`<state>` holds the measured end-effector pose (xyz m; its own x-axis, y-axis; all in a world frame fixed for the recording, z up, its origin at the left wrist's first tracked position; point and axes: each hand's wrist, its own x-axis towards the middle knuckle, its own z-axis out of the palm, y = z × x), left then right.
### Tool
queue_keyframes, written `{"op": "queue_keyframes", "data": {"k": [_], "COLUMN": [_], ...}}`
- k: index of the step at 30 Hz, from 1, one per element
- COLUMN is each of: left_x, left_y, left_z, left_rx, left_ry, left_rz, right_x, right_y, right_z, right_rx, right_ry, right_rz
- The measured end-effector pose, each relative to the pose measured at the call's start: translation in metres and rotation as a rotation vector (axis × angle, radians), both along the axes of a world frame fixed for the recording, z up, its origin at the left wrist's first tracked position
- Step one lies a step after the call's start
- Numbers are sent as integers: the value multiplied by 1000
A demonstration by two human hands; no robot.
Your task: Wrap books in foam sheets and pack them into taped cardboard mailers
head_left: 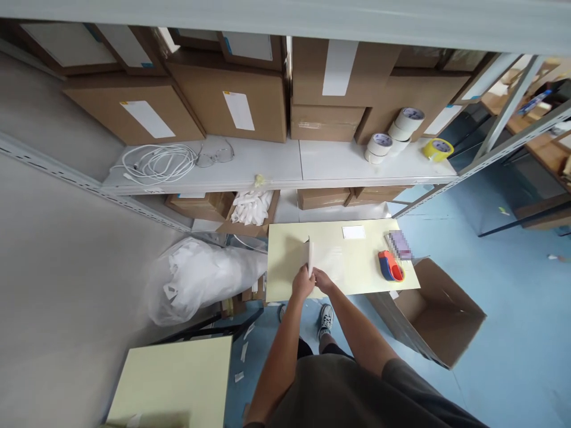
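Observation:
Above the pale yellow table point(285, 285), my left hand point(303, 283) is closed around the lower end of a thin, flat white packet point(310, 255), which is held on edge. My right hand point(323, 281) meets it from the other side, fingers pinched at the packet's lower edge. What exactly the packet is cannot be made out. A clear plastic sheet or bag point(331, 260) seems to lie on the tabletop just beyond my right hand. Farther back is a white label point(354, 232). A red and blue tape dispenser point(391, 267) stands to the right, beside a blurred purple item point(400, 245).
A shelf point(267, 166) ahead bears cardboard boxes point(232, 101), tape rolls point(379, 145) and a coiled white cable point(160, 163). An open carton point(439, 315) stands on the floor at right. A bulging plastic bag point(205, 276) sits left, with another table point(173, 380) nearer me.

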<state>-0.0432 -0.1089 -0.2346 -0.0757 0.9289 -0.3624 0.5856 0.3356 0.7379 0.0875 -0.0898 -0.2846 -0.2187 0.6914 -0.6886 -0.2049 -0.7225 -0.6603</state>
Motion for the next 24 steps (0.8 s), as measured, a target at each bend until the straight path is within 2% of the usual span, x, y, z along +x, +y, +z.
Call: {"op": "queue_keyframes", "data": {"k": [2,4,6,8,11,15,17,20,24], "left_x": [32,63,90,111,126,111,90,54,17], "left_y": [3,4,3,1,-1,-1,-2,-5,-12], "left_z": [-4,-11,-20,-28,-37,-47,-51,-58,-68], "left_rx": [-59,-134,-200,-259,-295,-190,-94,31,49], "left_ry": [47,88,139,191,228,220,200,189,11], "left_rz": [-25,-59,-98,-104,-62,-66,-53,38,66], "right_x": [31,68,105,135,158,154,146,133,118], "right_y": [1,-1,-5,-10,-14,-11,-10,-11,-17], "right_z": [0,-1,-1,0,2,-1,-4,-9,-16], "right_rx": [-7,10,55,90,69,5,2,12,11], "right_ry": [-91,-232,-362,-422,-396,-304,-258,-215,-232], "right_rz": [-111,-316,-456,-459,-353,-216,-155,-80,-71]}}
